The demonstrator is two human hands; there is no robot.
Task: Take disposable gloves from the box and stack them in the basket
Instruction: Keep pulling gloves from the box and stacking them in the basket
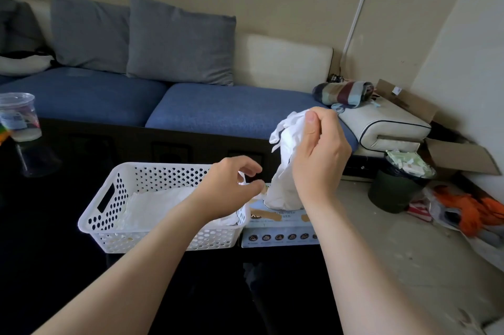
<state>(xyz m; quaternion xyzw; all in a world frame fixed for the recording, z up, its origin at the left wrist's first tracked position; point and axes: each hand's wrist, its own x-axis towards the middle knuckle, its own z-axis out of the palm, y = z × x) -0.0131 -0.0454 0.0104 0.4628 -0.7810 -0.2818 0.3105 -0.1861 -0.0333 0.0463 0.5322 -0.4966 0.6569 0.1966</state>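
While right hand (319, 154) pinches glove (283, 187), long axis vertical, cuff down, left hand (229, 190) grip released

Right hand (319, 154) raised above box (281, 225), pinches white glove (286, 171); glove's lower end still in box opening. Left hand (226, 192) over right end of white basket (109, 198), fingers loosely curled, holds nothing. Glove stack (152, 203) lies flat in basket. Box just beside basket on black bench (54, 252). Plastic cup (19, 116) far left. Blue sofa (218, 110) behind.
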